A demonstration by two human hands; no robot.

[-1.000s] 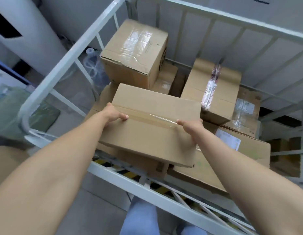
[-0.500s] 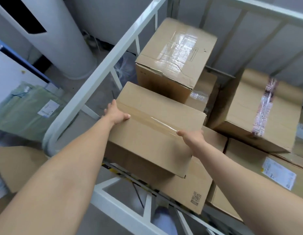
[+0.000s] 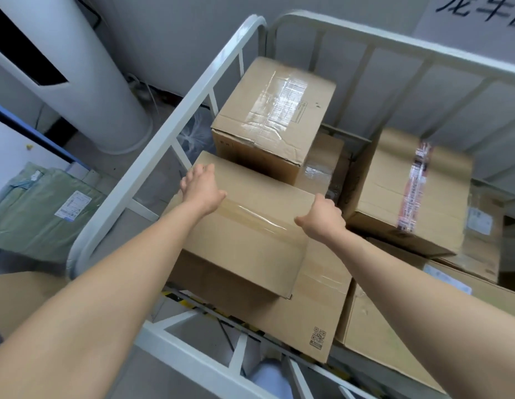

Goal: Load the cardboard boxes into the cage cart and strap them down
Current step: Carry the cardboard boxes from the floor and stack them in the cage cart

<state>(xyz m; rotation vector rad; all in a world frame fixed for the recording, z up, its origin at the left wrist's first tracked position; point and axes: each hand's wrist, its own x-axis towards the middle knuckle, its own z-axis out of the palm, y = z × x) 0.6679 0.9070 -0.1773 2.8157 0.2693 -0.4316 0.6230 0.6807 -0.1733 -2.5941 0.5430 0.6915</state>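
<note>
Cage cart (image 3: 175, 131), white tubular frame; contents seen from above.

Item 1: cardboard box (image 3: 250, 226), plain brown, clear tape along its top seam. It sits at centre, stacked on a larger flat box (image 3: 316, 309) that carries a QR code near its corner at 5 o'clock. Left hand (image 3: 203, 187) lies on the box's left top edge, fingers spread apart and flat on the cardboard. Right hand (image 3: 322, 216) is at the right top edge, fingers curled over the edge and out of sight; how firmly it clamps, cannot tell.

Item 2: tall box (image 3: 273, 116) at 12 o'clock, glossy tape across its lid, touching the far edge of item 1.

Item 3: wide box (image 3: 409, 191) at 2 o'clock, red-printed tape strip running down its top, tilted, resting on lower boxes.

Item 4: low box (image 3: 394, 335) at 4 o'clock, beside the QR-coded one.

Outside the cart: white cylindrical unit (image 3: 77, 73) at 10 o'clock; green wrapped parcel (image 3: 40, 208) with a white label at 9 o'clock, on the floor.
</note>
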